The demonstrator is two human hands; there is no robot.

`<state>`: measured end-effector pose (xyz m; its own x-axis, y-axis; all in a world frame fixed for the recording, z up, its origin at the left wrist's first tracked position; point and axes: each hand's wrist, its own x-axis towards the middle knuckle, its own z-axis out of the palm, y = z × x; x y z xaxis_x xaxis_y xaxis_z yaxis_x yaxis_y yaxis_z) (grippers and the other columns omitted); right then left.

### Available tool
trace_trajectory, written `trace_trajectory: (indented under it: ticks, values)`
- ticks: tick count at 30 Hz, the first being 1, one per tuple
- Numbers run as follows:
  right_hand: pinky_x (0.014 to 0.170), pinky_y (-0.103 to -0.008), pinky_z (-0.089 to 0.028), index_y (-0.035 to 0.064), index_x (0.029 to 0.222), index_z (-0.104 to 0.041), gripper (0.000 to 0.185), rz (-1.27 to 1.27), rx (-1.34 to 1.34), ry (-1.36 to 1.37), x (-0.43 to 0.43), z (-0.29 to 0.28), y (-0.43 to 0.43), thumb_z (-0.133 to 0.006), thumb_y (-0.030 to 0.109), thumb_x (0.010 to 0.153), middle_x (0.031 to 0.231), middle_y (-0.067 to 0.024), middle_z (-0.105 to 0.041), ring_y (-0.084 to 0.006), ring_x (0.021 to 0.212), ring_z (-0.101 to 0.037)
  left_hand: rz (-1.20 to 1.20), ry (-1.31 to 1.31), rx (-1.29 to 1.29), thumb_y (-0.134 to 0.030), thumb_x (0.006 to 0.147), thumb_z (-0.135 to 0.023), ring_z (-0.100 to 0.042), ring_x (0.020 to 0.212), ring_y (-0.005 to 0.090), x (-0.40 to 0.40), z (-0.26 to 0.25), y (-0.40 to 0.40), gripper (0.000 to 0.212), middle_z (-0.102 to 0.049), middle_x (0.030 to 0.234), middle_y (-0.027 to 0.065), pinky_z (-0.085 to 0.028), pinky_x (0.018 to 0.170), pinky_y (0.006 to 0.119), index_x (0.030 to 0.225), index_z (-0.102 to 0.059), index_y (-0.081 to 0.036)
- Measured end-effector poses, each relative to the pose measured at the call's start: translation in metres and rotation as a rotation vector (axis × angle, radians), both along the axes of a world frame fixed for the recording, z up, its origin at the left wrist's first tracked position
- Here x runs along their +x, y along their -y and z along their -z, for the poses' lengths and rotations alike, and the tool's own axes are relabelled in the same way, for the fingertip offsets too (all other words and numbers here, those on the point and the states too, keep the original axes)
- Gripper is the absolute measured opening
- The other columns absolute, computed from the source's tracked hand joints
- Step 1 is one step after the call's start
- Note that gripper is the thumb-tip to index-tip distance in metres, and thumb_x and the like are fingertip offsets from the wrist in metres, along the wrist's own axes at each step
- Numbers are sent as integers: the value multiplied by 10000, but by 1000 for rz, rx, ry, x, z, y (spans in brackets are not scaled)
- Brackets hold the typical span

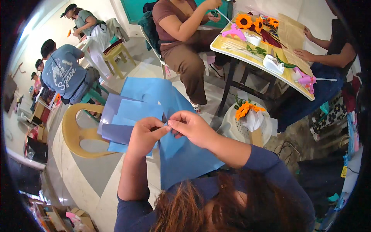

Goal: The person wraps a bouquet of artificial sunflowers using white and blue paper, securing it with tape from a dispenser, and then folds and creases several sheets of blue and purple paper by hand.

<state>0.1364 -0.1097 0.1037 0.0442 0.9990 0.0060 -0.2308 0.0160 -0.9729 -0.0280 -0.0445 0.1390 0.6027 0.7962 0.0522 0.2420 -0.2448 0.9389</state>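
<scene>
My left hand point(146, 134) and my right hand point(189, 126) meet fingertip to fingertip over a large light-blue sheet point(185, 165). Both thumbs and forefingers appear to pinch an edge or fold of this sheet; the exact pinched spot is hidden by the fingers. The sheet drapes down toward my lap and spreads out away from me. Just left of my hands, several smaller blue sheets point(139, 108) and purple sheets point(116, 133) lie overlapped on a yellow plastic chair point(69, 130).
To the right, a white plastic stool point(229, 124) bears a wrapped orange sunflower bouquet point(246, 111). Beyond it, a table point(216, 43) holds artificial sunflowers point(244, 21), pink glue guns point(234, 32) and tape dispensers point(273, 65). Two people work there; others sit at the left. Cables point(287, 150) lie on the floor.
</scene>
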Motion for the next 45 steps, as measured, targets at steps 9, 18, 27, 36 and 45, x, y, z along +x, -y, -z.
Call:
trace_trajectory:
  ticks: [9,18,27,36,45]
  values:
    - [721,-292,-515,-7,1094,-539,345,7,-79,-163,2,-1,7,-610,255,881,975,-66,-585,-146,874,-577,23,195,-488,-159,846,-623,-483,675,46,2,14,-5,181,-576,757,-12,-366,570,190,916,-628,8]
    - [706,-298,-514,-25,1081,-538,341,-26,-82,-173,6,-2,8,-607,245,883,979,-86,-589,-157,864,-586,134,301,-612,-129,867,-591,-608,765,118,1,16,-8,214,-624,911,63,-497,674,227,1014,-590,27]
    - [697,-297,-514,-20,1085,-540,321,-19,-92,-186,8,3,6,-590,233,895,964,-81,-597,-159,837,-596,118,316,-614,-133,881,-555,-593,743,107,-1,25,-15,192,-627,868,46,-485,651,217,989,-611,15]
    - [698,-296,-513,-1,1061,-553,286,-24,-92,-189,10,1,8,-570,239,906,934,-71,-615,-160,824,-613,157,179,-567,-152,843,-631,-558,732,82,5,10,-10,201,-613,860,21,-442,631,200,978,-610,-4]
    - [690,-295,-505,13,1058,-557,303,-61,-95,-204,11,6,7,-553,278,911,925,-63,-616,-152,823,-605,155,290,-670,-71,836,-602,-598,813,144,4,24,-13,165,-626,910,66,-480,729,267,982,-591,5]
